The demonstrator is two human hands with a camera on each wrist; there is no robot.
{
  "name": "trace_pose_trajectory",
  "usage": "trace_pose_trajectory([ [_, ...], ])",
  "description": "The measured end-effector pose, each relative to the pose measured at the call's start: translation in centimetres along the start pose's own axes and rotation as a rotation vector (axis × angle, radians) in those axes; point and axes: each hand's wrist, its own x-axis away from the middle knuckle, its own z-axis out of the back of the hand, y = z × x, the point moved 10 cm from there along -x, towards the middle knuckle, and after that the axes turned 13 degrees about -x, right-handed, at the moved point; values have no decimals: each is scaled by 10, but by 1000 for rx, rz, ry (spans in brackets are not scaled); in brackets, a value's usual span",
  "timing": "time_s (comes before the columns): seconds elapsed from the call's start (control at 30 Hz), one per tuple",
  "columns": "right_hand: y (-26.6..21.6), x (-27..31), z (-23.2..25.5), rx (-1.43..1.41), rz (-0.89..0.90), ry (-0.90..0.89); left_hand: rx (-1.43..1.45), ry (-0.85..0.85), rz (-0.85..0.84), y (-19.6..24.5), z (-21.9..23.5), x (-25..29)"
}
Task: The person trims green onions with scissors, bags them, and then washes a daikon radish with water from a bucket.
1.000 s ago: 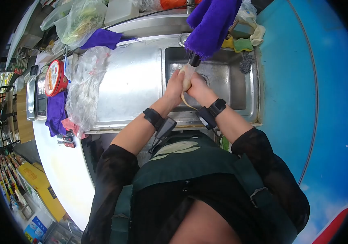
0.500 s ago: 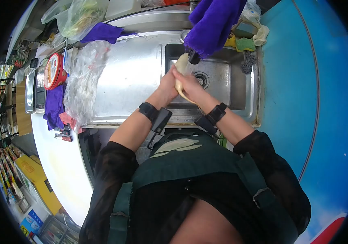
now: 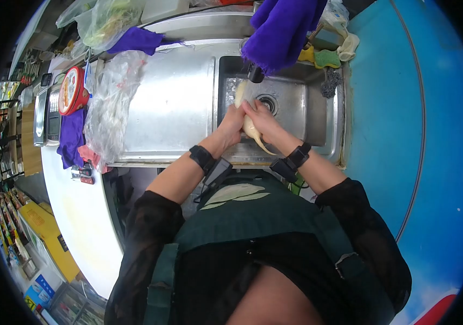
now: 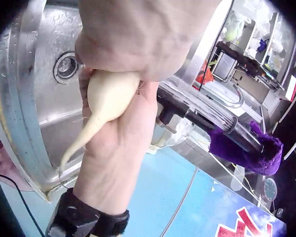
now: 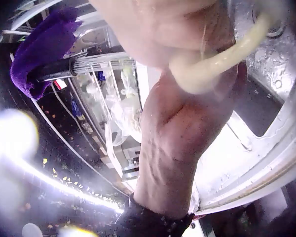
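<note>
Over the sink, both hands grip one white radish (image 3: 251, 129) with a long thin root tail. The left hand (image 3: 232, 123) wraps it from the left, and the right hand (image 3: 264, 120) closes round it from the other side. Its upper end sticks out beyond the fingers near the black faucet nozzle (image 3: 255, 73). In the left wrist view the rounded root end and tail (image 4: 84, 133) hang out between the two hands. Streams of water (image 4: 197, 101) come from the nozzle. The radish's middle is hidden by the hands.
A purple cloth (image 3: 280, 40) covers the faucet above the steel basin (image 3: 291, 127) and its drain (image 3: 268, 104). Sponges (image 3: 326, 58) and a scourer (image 3: 330, 84) lie at the right rim. Clear plastic bags (image 3: 115, 108) lie left of the drainboard (image 3: 172, 108).
Both hands have drawn the radish down and nearer the body, after holding it up close under the nozzle. Its tail now points down to the right, and the grip has shifted along it.
</note>
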Motion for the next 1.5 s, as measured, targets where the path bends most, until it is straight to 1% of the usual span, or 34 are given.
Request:
trace_pose_trajectory([
  [0.03,-1,-7,2,162,100,-43,271,-21,79,-22,3,-26],
  [0.07,-2,-3,4,167,100,-46,276,-20,75,-23,8,-39],
  [0.13,-17,18,-11,694,323,-143,175,102,103,-21,27,-49],
  [0.17,-16,23,-14,643,318,-204,136,120,164,-17,28,-46],
  [0.2,-16,29,-11,648,314,-205,143,119,165,-19,32,-52],
  [0.27,-22,48,-17,514,241,-270,258,-143,117,-13,17,-72],
  [0.3,-22,51,-16,377,263,-293,279,-241,157,-12,12,-76],
  [0.33,-30,59,-17,379,260,-294,282,-241,159,-11,15,-80],
  [0.4,-23,77,-13,70,-149,-241,653,-433,119,2,1,-81],
  [0.43,-22,75,-12,72,-149,-240,655,-434,118,1,-1,-81],
  [0.5,-24,72,-16,-287,-122,-294,903,-229,-79,10,18,-86],
  [0.53,-20,68,-17,-287,-124,-296,904,-226,-81,13,15,-80],
  [0.63,-11,45,-22,-340,-92,-292,962,-143,-75,25,17,-57],
  [0.7,-2,23,-25,-439,-78,-264,741,-100,-66,23,23,-51],
  [0.73,1,12,-30,-436,-81,-274,742,-92,-74,25,30,-51],
  [0.8,7,-6,-36,-476,-110,-254,526,-166,24,15,37,-50],
  [0.83,5,-10,-42,-473,-114,-259,528,-160,21,18,47,-46],
  [0.9,0,-20,-46,-431,-70,-200,314,-379,44,21,43,-34],
  [0.93,1,-29,-53,-428,-72,-205,316,-375,40,26,30,-22],
  [0.97,1,-45,-37,-474,16,-4,245,-162,-83,41,26,-10],
  [1.0,3,-56,-18,-515,104,198,173,52,-202,54,35,1],
  [1.03,-8,-59,-19,-352,200,189,240,-38,-227,59,27,3],
  [1.07,-11,-59,-12,-350,200,183,241,-34,-232,59,27,5],
  [1.1,-21,-58,-6,-29,211,149,221,4,-244,57,28,9],
  [1.13,-32,-48,-11,291,218,115,202,41,-254,59,28,16],
  [1.17,-31,-35,-15,185,213,122,185,32,-235,60,26,22],
  [1.2,-28,-31,-15,189,209,124,191,31,-232,57,27,23],
  [1.27,-5,-29,-28,-379,9,-36,-36,-81,-209,49,18,21],
  [1.3,-2,-33,-24,-380,10,-32,-36,-84,-207,38,20,17],
  [1.33,6,-44,-25,-417,-22,-78,-348,1,-293,29,27,11],
  [1.37,10,-51,-27,-453,-55,-126,-660,90,-376,32,29,14],
  [1.4,13,-57,-22,-456,-54,-124,-662,87,-376,24,29,15],
  [1.47,19,-62,-21,-425,-117,-151,-1097,271,-556,35,22,44],
  [1.5,20,-65,-21,-429,-119,-148,-1103,221,-505,31,20,50],
])
